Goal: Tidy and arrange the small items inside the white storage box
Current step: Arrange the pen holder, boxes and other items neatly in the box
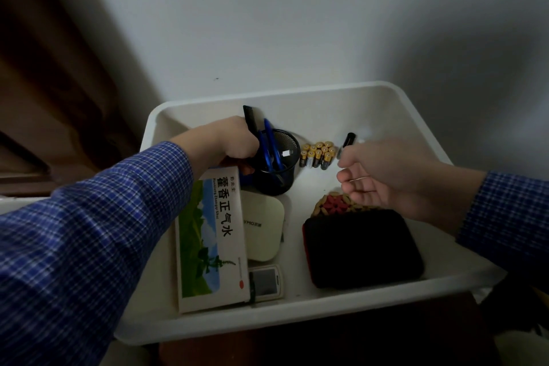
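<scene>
white storage box (pixel 297 327), near to far: one medicine carton (pixel 212 244), long axis running away from the viewer; one black pouch (pixel 362 249); eleven batteries (pixel 317 154) upright. left hand (pixel 234 142) grips mesh pen cup (pixel 276 163); right hand (pixel 383 175) pinches a black marker (pixel 348 142), tip pointing away.

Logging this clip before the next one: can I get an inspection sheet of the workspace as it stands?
Surface: white storage box, open-topped, set against a wall.
Job's things: black mesh cup holding blue scissors and a comb; batteries standing in a cluster; medicine carton; white device; small screen gadget; black pouch; beaded mat partly under it.
Clutter: nothing seen.
Hands: left hand grips the cup's far side; right hand pinches a black marker.
Cables: nothing seen.
Surroundings: pale wall, brown curtain on the left.
</scene>
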`<action>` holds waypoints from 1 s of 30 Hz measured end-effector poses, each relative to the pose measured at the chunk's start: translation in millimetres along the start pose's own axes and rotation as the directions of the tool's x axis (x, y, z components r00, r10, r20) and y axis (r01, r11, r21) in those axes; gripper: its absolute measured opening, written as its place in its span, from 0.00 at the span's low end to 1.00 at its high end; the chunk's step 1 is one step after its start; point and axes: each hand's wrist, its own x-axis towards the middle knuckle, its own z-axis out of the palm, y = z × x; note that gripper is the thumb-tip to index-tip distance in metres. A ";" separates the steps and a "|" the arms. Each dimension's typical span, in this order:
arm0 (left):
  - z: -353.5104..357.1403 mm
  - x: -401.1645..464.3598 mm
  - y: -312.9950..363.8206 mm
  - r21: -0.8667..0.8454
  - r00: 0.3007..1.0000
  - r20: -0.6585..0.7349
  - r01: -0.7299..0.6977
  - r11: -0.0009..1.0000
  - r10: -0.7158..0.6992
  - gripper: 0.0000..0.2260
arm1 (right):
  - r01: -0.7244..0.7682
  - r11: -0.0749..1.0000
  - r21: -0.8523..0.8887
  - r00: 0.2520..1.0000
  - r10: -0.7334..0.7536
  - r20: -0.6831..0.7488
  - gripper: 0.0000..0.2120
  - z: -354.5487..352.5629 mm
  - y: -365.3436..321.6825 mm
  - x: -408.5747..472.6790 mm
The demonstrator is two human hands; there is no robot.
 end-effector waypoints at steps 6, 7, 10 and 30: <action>-7.4 -5.9 -5.4 0.043 0.999 -0.031 -0.008 0.999 0.009 0.05 | 0.189 0.934 -0.304 0.982 -0.181 0.056 0.05 17.7 7.8 2.5; -11.9 -8.9 -7.7 0.093 0.999 -0.036 -0.011 0.996 0.014 0.06 | 0.236 0.894 -0.380 0.972 -0.221 0.083 0.05 24.8 9.0 3.2; -24.5 -20.5 -17.6 0.236 0.998 -0.020 -0.045 0.971 0.052 0.12 | 0.306 0.836 -0.455 0.950 -0.233 0.209 0.02 48.9 12.0 8.0; -57.3 -77.9 -37.9 0.419 0.927 0.308 -0.335 0.844 0.215 0.07 | 0.379 0.855 -0.355 0.850 -0.170 0.499 0.17 111.5 20.1 9.5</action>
